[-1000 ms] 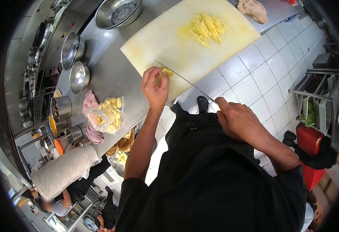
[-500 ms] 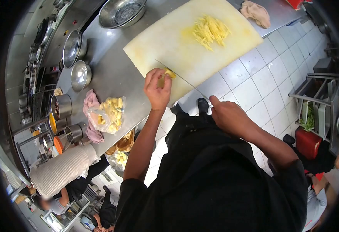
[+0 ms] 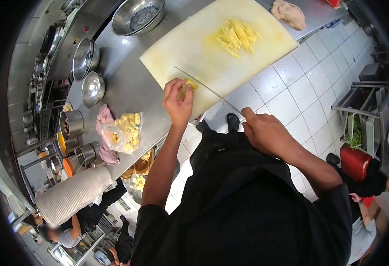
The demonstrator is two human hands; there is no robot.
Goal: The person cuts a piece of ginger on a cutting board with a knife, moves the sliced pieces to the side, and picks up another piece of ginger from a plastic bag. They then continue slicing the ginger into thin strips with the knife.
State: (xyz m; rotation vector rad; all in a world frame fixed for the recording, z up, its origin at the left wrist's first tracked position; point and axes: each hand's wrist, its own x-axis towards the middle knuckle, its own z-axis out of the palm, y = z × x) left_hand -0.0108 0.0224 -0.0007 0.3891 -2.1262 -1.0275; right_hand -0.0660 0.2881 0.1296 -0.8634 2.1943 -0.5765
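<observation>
With fingertips curled, my left hand (image 3: 177, 102) pinches a small peeled yellow vegetable piece (image 3: 191, 84) near the close corner of a white cutting board (image 3: 172, 53). My right hand (image 3: 267, 135) is wrapped round the handle of a knife (image 3: 207, 87). Its long, thin blade, seen nearly edge-on, crosses the board right beside the yellow piece and points to the far left. A pile of thin yellow strips (image 3: 238, 36) lies on the far part of the board, away from both hands.
On the steel counter (image 3: 123, 80) stand metal bowls (image 3: 93, 89), a clear bag of yellow pieces (image 3: 130, 128) on a pink cloth (image 3: 104, 116), and a pale cloth (image 3: 289, 14) beyond the board. Stacked pale dishes (image 3: 72, 195) stand lower left. Other people are at the lower edges.
The knife has shifted slightly left and away from me, its tip reaching farther over the board. My left hand stays on the yellow piece. At lower right, another person's hand has come into view.
</observation>
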